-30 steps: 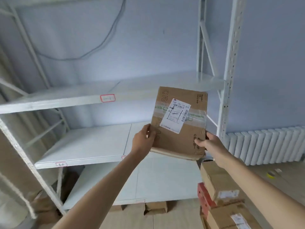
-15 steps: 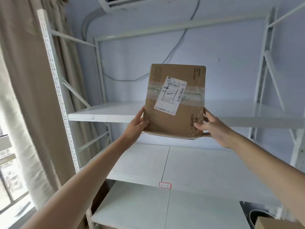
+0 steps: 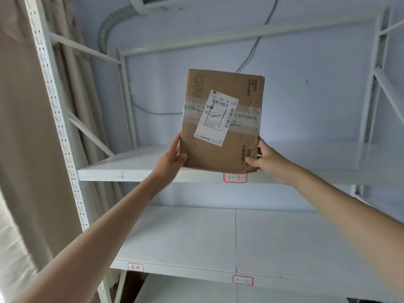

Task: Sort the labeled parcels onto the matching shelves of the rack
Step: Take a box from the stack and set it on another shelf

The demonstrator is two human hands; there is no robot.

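Observation:
I hold a flat brown cardboard parcel (image 3: pixel 238 88) upright in both hands, in front of the white metal rack. A white shipping label (image 3: pixel 216 118) with handwritten strokes sits on its face. My left hand (image 3: pixel 172 157) grips its lower left edge and my right hand (image 3: pixel 265 158) its lower right corner. The parcel's bottom edge is level with the front lip of the upper shelf (image 3: pixel 131 174), just above a red-framed tag (image 3: pixel 235 178) marked "1-1". The shelf below (image 3: pixel 185 237) carries a tag (image 3: pixel 243 280) marked "1-2".
The rack's perforated left upright (image 3: pixel 56 119) stands next to a beige curtain (image 3: pixel 19 127). Another small red tag (image 3: pixel 135 267) sits on the lower shelf lip. An air conditioner (image 3: pixel 196 2) and its hose (image 3: pixel 109 25) are on the blue wall above. The right upright (image 3: pixel 371 84) bounds the bay.
My view has swung up and left from the stacked parcels on the floor to the rack's upper shelves. Both hands have raised the parcel to the "1-1" shelf edge.

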